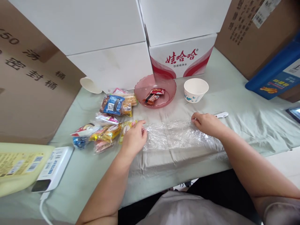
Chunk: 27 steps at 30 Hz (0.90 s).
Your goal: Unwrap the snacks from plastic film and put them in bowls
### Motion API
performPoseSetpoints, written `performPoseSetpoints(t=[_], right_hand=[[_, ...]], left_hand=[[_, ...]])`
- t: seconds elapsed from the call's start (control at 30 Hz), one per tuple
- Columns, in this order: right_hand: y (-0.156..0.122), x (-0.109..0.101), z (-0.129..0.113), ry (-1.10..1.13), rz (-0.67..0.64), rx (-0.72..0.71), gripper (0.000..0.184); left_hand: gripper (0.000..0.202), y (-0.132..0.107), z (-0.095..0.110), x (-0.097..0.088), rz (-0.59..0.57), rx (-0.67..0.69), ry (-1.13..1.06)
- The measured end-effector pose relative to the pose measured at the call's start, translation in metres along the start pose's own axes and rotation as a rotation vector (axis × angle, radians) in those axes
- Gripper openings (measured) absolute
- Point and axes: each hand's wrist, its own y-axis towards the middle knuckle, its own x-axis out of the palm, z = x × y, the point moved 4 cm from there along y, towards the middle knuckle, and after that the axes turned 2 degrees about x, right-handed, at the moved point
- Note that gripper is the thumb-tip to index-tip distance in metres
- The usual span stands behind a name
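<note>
A crinkled clear plastic bag (173, 136) lies flat on the cloth in front of me. My left hand (135, 139) is closed at its left end, thumb and fingers pressed together. At the bag's upper right corner, my right hand (207, 124) pinches the film. A white handle (222, 115) sticks out from behind the right hand; its other end is hidden. Packed snacks (110, 132) lie in a loose pile beside my left hand. Beyond the bag stands a pink scalloped bowl (167, 100) with a few wrapped snacks (152, 96) in it.
A white paper bowl (195, 90) stands right of the pink one; another paper bowl (91, 85) lies tipped at the left. White cartons (182, 59) wall off the back. Brown boxes flank both sides. A power bank (52, 168) with a cable and a yellow container (21, 165) are at left.
</note>
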Motion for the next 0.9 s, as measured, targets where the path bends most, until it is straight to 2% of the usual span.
performPoseSetpoints(t=[0.07,0.13,0.17,0.27,0.3,0.33,0.37,0.43,0.5,0.53,0.6,0.77,0.9], right_hand=[[0.001,0.001,0.0,-0.006,-0.007,0.015,0.029],[0.002,0.002,0.0,-0.001,-0.012,0.029,0.029],[0.002,0.002,0.0,0.003,-0.011,0.034,0.029],[0.001,0.002,-0.002,-0.003,-0.008,0.03,0.027],[0.001,0.002,-0.004,-0.013,-0.009,0.024,0.027],[0.0,0.001,-0.005,-0.026,-0.008,0.015,0.029],[0.0,0.001,-0.006,-0.039,-0.006,0.006,0.031],[-0.001,0.0,-0.009,-0.066,0.007,-0.01,0.034],[-0.001,0.0,-0.01,-0.095,0.028,-0.017,0.035],[-0.001,0.001,-0.009,-0.11,0.041,-0.016,0.036],[0.0,0.002,-0.008,-0.14,0.074,-0.013,0.035],[0.004,0.007,-0.005,-0.185,0.146,-0.037,0.031],[0.006,0.007,-0.003,-0.167,0.184,-0.073,0.027]], left_hand=[[0.039,0.0,0.0,0.002,-0.026,-0.013,0.095],[0.039,-0.001,0.002,0.005,-0.003,0.017,0.15],[0.038,-0.001,0.003,0.005,0.053,0.044,0.16],[0.025,-0.009,0.013,-0.002,0.334,0.154,0.121],[0.02,-0.013,0.018,-0.003,0.393,0.213,0.086],[0.017,-0.016,0.024,-0.003,0.399,0.295,0.044],[0.017,-0.02,0.031,0.0,0.35,0.396,0.0],[0.019,-0.027,0.046,0.01,0.155,0.591,-0.062],[0.019,-0.032,0.055,0.02,-0.009,0.695,-0.079],[0.018,-0.032,0.057,0.025,-0.046,0.707,-0.073],[0.017,-0.031,0.057,0.031,-0.062,0.687,-0.044],[0.047,-0.028,0.05,0.043,-0.099,0.61,0.029],[0.045,-0.025,0.046,0.039,-0.054,0.578,0.025]])
